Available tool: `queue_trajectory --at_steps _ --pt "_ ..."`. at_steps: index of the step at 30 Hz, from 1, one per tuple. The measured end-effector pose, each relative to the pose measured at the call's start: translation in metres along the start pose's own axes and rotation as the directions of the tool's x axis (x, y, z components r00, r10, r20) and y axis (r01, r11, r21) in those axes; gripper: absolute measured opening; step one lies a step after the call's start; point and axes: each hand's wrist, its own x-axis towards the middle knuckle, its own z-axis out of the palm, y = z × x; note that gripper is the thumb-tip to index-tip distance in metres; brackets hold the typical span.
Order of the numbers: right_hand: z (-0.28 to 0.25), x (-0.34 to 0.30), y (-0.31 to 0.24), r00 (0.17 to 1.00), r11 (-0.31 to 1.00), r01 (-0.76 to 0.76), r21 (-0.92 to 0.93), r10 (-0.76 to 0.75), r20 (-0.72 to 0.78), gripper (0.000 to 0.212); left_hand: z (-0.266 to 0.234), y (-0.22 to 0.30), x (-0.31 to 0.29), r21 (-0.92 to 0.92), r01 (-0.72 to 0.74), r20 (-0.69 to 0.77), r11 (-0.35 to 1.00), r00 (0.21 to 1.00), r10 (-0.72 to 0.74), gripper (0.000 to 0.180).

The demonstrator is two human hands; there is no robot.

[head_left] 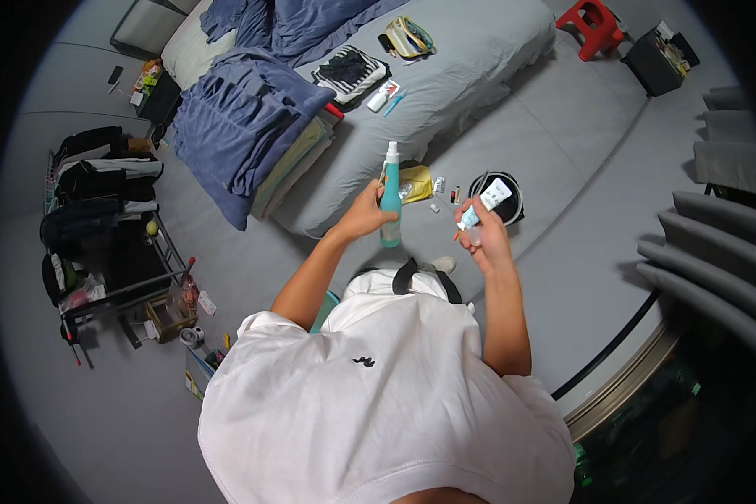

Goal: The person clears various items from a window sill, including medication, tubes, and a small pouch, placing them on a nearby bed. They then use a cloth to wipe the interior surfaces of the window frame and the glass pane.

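My left hand (367, 212) is closed around a tall teal bottle (391, 206) with a white top, held upright. In my right hand (489, 233) is a white and light-blue squeeze tube (492, 197), its broad end tilted up and away from me. Something small and clear, with an orange tip beside it, also shows by the right fingers; its kind I cannot make out. Beyond the hands, a yellow bag (415, 183) and a few small items lie on the floor. A round black bag with a pale rim (512, 220) is partly hidden behind the right hand.
The grey bed (470, 59) holds folded striped clothes (350, 70), an open pouch (410, 37) and a white bottle (377, 102). A blue quilt (244, 109) hangs over its left side. A rack with clothes (101, 227) stands left; a red stool (590, 29) and grey curtain (701, 244) are right.
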Motion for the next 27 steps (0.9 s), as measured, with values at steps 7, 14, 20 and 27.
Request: queue_trajectory --at_steps 7,14,20,27 --pt "0.060 0.076 0.022 0.983 0.984 -0.149 -0.092 0.137 -0.124 0.023 -0.073 -0.025 0.095 -0.110 0.094 0.004 0.990 0.996 -0.094 0.058" --pt "0.055 0.170 0.093 0.881 0.937 -0.337 -0.089 0.280 -0.380 0.028 -0.130 -0.083 0.276 0.154 0.165 -0.198 0.974 0.971 -0.134 0.063" --pt "0.063 0.240 0.124 0.781 0.913 -0.407 -0.015 0.339 -0.525 0.031 -0.189 -0.090 0.455 0.167 0.178 -0.359 0.970 0.927 -0.108 0.075" --pt "0.081 0.286 0.125 0.777 0.883 -0.464 -0.074 0.366 -0.513 0.025 -0.235 -0.056 0.500 -0.079 0.229 -0.448 0.970 0.861 -0.240 0.067"
